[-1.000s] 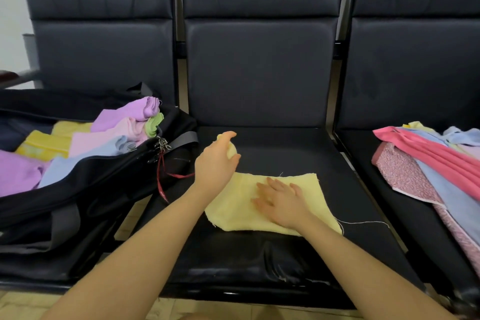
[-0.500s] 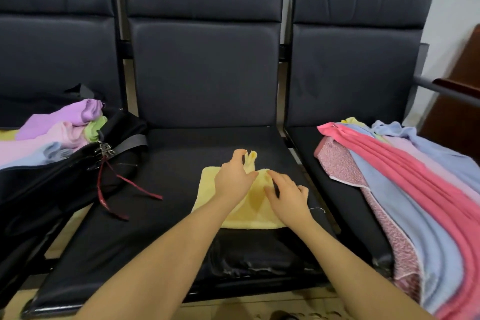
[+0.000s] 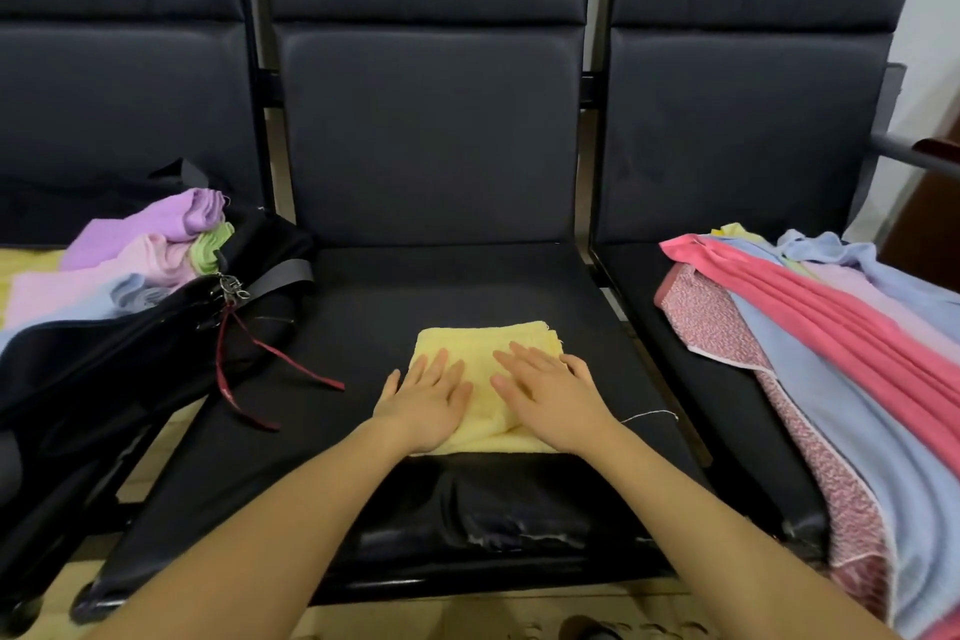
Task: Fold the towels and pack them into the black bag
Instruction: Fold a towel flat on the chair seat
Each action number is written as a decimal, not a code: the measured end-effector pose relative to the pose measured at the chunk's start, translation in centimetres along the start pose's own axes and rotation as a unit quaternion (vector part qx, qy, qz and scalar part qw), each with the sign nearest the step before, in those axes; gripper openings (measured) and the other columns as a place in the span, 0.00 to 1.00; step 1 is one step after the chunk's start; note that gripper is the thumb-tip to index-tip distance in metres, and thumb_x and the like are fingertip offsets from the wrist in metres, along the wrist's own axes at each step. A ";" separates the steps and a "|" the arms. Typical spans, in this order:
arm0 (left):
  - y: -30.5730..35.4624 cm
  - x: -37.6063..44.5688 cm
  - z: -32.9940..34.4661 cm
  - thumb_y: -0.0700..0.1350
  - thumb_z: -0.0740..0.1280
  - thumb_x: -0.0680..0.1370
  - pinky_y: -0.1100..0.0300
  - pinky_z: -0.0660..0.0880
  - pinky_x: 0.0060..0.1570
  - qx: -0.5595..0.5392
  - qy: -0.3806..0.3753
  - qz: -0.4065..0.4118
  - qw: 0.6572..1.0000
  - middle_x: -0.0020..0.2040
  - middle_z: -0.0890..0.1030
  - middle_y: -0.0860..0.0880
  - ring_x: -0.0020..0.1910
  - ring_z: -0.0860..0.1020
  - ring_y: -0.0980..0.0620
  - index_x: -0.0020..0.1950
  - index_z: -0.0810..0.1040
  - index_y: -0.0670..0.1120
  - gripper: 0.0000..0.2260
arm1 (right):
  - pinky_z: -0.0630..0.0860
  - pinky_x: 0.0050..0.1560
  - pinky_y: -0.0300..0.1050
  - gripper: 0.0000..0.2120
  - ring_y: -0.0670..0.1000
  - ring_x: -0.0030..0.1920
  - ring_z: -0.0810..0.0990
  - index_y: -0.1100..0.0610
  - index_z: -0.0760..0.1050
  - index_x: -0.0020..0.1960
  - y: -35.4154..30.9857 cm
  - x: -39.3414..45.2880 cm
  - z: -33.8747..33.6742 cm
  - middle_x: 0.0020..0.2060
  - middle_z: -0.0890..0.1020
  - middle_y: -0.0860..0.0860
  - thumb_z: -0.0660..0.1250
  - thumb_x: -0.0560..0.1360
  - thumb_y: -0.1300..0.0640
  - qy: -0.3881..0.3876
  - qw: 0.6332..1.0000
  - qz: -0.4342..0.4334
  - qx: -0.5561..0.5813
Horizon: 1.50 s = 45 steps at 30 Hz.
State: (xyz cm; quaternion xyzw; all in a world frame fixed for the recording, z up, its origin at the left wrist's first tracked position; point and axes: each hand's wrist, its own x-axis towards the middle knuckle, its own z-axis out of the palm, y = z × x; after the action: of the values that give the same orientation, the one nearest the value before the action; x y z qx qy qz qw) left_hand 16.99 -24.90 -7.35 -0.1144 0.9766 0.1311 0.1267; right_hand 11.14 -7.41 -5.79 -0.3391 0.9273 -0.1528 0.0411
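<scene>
A folded yellow towel (image 3: 483,343) lies on the middle black seat (image 3: 415,296). My left hand (image 3: 426,403) presses flat on its left part and my right hand (image 3: 550,400) presses flat on its right part, fingers straight. The black bag (image 3: 104,359) sits open on the left seat, holding folded purple, pink, green and pale blue towels (image 3: 150,250). A pile of unfolded towels (image 3: 841,348) in pink, blue and a speckled print covers the right seat.
A red strap (image 3: 270,359) hangs from the bag's zipper onto the middle seat. A loose white thread (image 3: 649,415) trails from the towel's right side. Seat backs rise behind. An armrest (image 3: 914,153) stands at the far right.
My left hand carried the towel's left end over to the right, folding it in half, and let go. Both hands now lie flat on the folded towel. The view swung right.
</scene>
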 end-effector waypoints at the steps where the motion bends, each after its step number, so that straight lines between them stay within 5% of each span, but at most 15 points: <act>1: -0.3 0.2 0.2 0.57 0.39 0.83 0.48 0.36 0.74 0.002 0.006 -0.009 1.000 0.78 0.37 0.55 0.77 0.38 0.52 0.78 0.41 0.56 0.24 | 0.41 0.75 0.51 0.25 0.45 0.77 0.50 0.43 0.57 0.77 0.0 0.1 0.4 0.77 0.54 0.44 0.43 0.81 0.39 -0.035 0.999 0.006 -0.017; 10: -1.9 3.0 0.6 0.57 0.40 0.82 0.46 0.32 0.73 -0.005 0.074 -0.028 0.997 0.77 0.36 0.54 0.76 0.35 0.51 0.78 0.39 0.56 0.24 | 0.32 0.74 0.52 0.26 0.43 0.77 0.40 0.43 0.47 0.78 0.7 3.6 2.1 0.78 0.44 0.41 0.40 0.82 0.39 -0.084 0.996 0.022 -0.026; 14: -1.6 2.5 0.3 0.55 0.44 0.83 0.47 0.37 0.73 0.005 0.119 -0.001 0.993 0.79 0.44 0.53 0.77 0.41 0.50 0.79 0.51 0.53 0.23 | 0.32 0.72 0.54 0.20 0.44 0.77 0.46 0.43 0.63 0.72 0.9 3.2 1.9 0.77 0.54 0.41 0.51 0.81 0.41 -0.038 0.999 0.012 0.024; 16: -1.0 1.7 0.4 0.55 0.46 0.83 0.49 0.43 0.73 0.018 0.141 0.019 0.990 0.79 0.51 0.52 0.77 0.47 0.50 0.77 0.58 0.52 0.22 | 0.33 0.71 0.51 0.11 0.43 0.74 0.57 0.45 0.72 0.61 1.0 2.8 1.7 0.72 0.67 0.41 0.58 0.80 0.45 0.007 0.996 0.017 0.084; 19: -0.4 0.3 0.8 0.55 0.48 0.83 0.51 0.48 0.71 0.010 0.146 0.041 0.988 0.78 0.55 0.51 0.76 0.51 0.51 0.75 0.61 0.52 0.21 | 0.42 0.73 0.46 0.03 0.33 0.58 0.70 0.46 0.71 0.51 0.8 1.7 1.5 0.52 0.80 0.44 0.64 0.78 0.49 0.074 0.981 0.017 0.176; 22: -0.6 -0.6 0.4 0.57 0.48 0.83 0.50 0.47 0.72 -0.017 0.118 0.049 0.992 0.79 0.52 0.51 0.77 0.49 0.50 0.76 0.59 0.54 0.22 | 0.48 0.62 0.28 0.09 0.37 0.54 0.68 0.44 0.70 0.52 1.0 0.4 0.9 0.43 0.75 0.43 0.68 0.76 0.53 0.128 0.960 0.024 0.246; 24: -1.2 -1.2 -0.1 0.57 0.51 0.82 0.51 0.48 0.72 -0.031 0.113 0.078 0.990 0.79 0.52 0.52 0.77 0.50 0.51 0.76 0.60 0.54 0.22 | 0.47 0.59 0.25 0.12 0.45 0.51 0.72 0.42 0.70 0.54 1.4 -0.4 0.2 0.41 0.72 0.43 0.68 0.76 0.56 0.125 0.970 0.016 0.207; 27: -2.0 -2.3 -0.7 0.54 0.56 0.82 0.59 0.57 0.65 -0.002 0.144 0.168 0.975 0.71 0.67 0.55 0.71 0.63 0.54 0.69 0.71 0.52 0.17 | 0.50 0.62 0.37 0.04 0.44 0.49 0.70 0.47 0.76 0.49 2.1 -1.6 -0.4 0.43 0.69 0.38 0.65 0.78 0.56 0.077 0.994 -0.020 0.075; 29: -2.4 -2.8 -0.8 0.54 0.58 0.82 0.62 0.62 0.61 0.011 0.149 0.205 0.967 0.64 0.73 0.57 0.65 0.69 0.56 0.64 0.75 0.52 0.15 | 0.49 0.61 0.35 0.03 0.42 0.50 0.69 0.48 0.74 0.47 2.3 -2.3 -0.6 0.47 0.73 0.39 0.65 0.79 0.56 0.084 0.994 -0.042 0.056; 33: -3.1 -3.3 -0.5 0.54 0.60 0.81 0.60 0.65 0.64 0.017 0.121 0.213 0.969 0.64 0.74 0.57 0.65 0.69 0.58 0.67 0.74 0.52 0.16 | 0.43 0.66 0.29 0.03 0.36 0.52 0.73 0.49 0.76 0.46 2.2 -2.8 -1.0 0.51 0.79 0.40 0.67 0.77 0.56 0.139 0.984 -0.076 0.078; 38: -3.9 -3.5 -0.4 0.54 0.62 0.80 0.60 0.71 0.57 -0.017 0.134 0.191 0.972 0.58 0.73 0.56 0.59 0.70 0.57 0.63 0.78 0.51 0.15 | 0.46 0.72 0.44 0.06 0.42 0.52 0.77 0.52 0.80 0.51 2.4 -3.2 -1.4 0.49 0.81 0.42 0.65 0.78 0.52 0.047 0.993 -0.088 -0.062; 42: -4.1 -3.7 -0.4 0.54 0.66 0.77 0.58 0.72 0.51 0.008 0.212 0.222 0.952 0.51 0.74 0.52 0.50 0.73 0.54 0.56 0.82 0.47 0.14 | 0.46 0.65 0.40 0.12 0.40 0.56 0.74 0.48 0.79 0.56 2.0 -3.3 -1.3 0.52 0.79 0.39 0.64 0.77 0.44 0.065 0.990 -0.095 -0.076; 45: -4.2 -4.0 -0.9 0.55 0.65 0.78 0.62 0.68 0.54 0.012 0.205 0.228 0.952 0.54 0.77 0.55 0.53 0.74 0.55 0.56 0.81 0.50 0.13 | 0.49 0.63 0.38 0.16 0.39 0.60 0.71 0.46 0.77 0.60 1.2 -2.8 -1.2 0.56 0.77 0.38 0.65 0.76 0.41 0.078 0.988 -0.127 -0.030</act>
State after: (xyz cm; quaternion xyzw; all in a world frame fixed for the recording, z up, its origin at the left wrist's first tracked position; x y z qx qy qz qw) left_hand 21.61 -28.35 -6.37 0.0882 0.9831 0.1184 -0.1084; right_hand 12.34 -4.40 -5.07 -0.4425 0.8812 -0.1551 -0.0613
